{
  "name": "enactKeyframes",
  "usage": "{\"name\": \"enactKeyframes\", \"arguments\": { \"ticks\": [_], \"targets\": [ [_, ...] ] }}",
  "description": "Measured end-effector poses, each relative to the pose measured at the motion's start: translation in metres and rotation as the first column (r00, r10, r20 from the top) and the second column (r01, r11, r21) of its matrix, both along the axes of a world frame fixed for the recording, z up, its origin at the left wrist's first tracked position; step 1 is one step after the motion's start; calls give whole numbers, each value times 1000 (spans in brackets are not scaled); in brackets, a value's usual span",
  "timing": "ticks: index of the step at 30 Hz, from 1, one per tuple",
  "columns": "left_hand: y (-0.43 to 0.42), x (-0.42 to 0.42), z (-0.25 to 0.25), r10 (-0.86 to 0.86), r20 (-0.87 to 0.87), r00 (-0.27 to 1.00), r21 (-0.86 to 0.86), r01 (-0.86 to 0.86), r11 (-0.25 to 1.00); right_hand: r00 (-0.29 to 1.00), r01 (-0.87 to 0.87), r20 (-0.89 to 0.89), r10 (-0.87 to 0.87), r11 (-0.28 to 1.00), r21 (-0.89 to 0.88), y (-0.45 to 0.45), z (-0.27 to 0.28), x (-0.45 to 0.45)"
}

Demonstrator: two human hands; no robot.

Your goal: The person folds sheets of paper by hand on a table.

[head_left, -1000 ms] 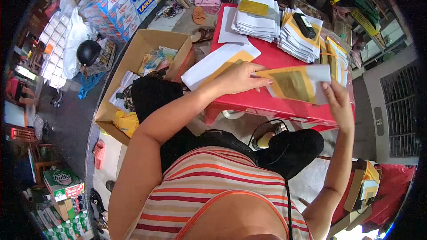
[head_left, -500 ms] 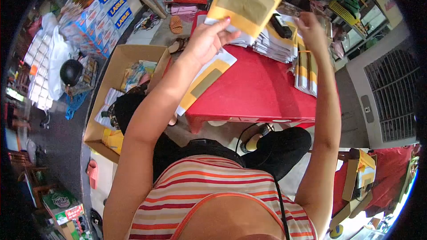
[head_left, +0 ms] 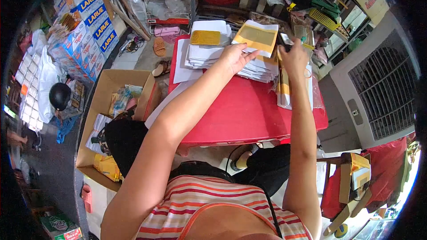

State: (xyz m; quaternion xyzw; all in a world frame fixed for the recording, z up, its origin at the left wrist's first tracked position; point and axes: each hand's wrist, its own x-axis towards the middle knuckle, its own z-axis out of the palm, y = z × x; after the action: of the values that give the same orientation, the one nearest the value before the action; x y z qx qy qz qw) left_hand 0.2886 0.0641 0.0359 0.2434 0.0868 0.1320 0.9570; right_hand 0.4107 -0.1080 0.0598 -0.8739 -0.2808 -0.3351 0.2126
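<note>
My left hand [head_left: 239, 58] pinches the lower edge of a white and yellow paper packet [head_left: 257, 35] with an olive-tan rectangle on it. The packet is over a stack of white papers [head_left: 258, 72] on the red table [head_left: 240, 106]. At the stack's right side, my right hand [head_left: 295, 54] closes around a black tool [head_left: 282, 41] that looks like a stapler; my fingers hide part of it. Below that hand lie banded white and yellow packets [head_left: 283, 94]. Left of the packet, a yellow block [head_left: 205, 38] rests on another white paper stack [head_left: 202, 56].
An open cardboard box [head_left: 113, 78] with packets and papers stands left of the table. A grey air cooler [head_left: 373, 93] is at the right. Stacked beer cartons [head_left: 93, 18] are at the back left, shelves [head_left: 167, 6] behind the table.
My left hand has lowered the packet from in front of me to the stack. My right hand has moved to the black tool and taken hold of it. The view has tilted up.
</note>
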Motion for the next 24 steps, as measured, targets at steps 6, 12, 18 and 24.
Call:
{"name": "enactKeyframes", "arguments": {
  "ticks": [6, 12, 18, 24],
  "targets": [
    [-7, -4, -7, -79, -69, 994, -41, 76, 996, 988, -2, 151, -18, 992, 129, -8, 31, -7],
    [-20, -6, 1, -72, -106, 992, -86, 63, 994, 991, -130, -5, 130, 988, -89, 37, 4, -15],
    [-9, -154, 33, -344, -76, 936, 385, 346, 856, 971, -226, 66, 229, 973, -57, -1, 5, -35],
    [81, -314, -39, 554, -168, 816, 967, 245, -67, 821, -491, -248, 515, 857, 156, -44, -16, -175]
  ]
}}
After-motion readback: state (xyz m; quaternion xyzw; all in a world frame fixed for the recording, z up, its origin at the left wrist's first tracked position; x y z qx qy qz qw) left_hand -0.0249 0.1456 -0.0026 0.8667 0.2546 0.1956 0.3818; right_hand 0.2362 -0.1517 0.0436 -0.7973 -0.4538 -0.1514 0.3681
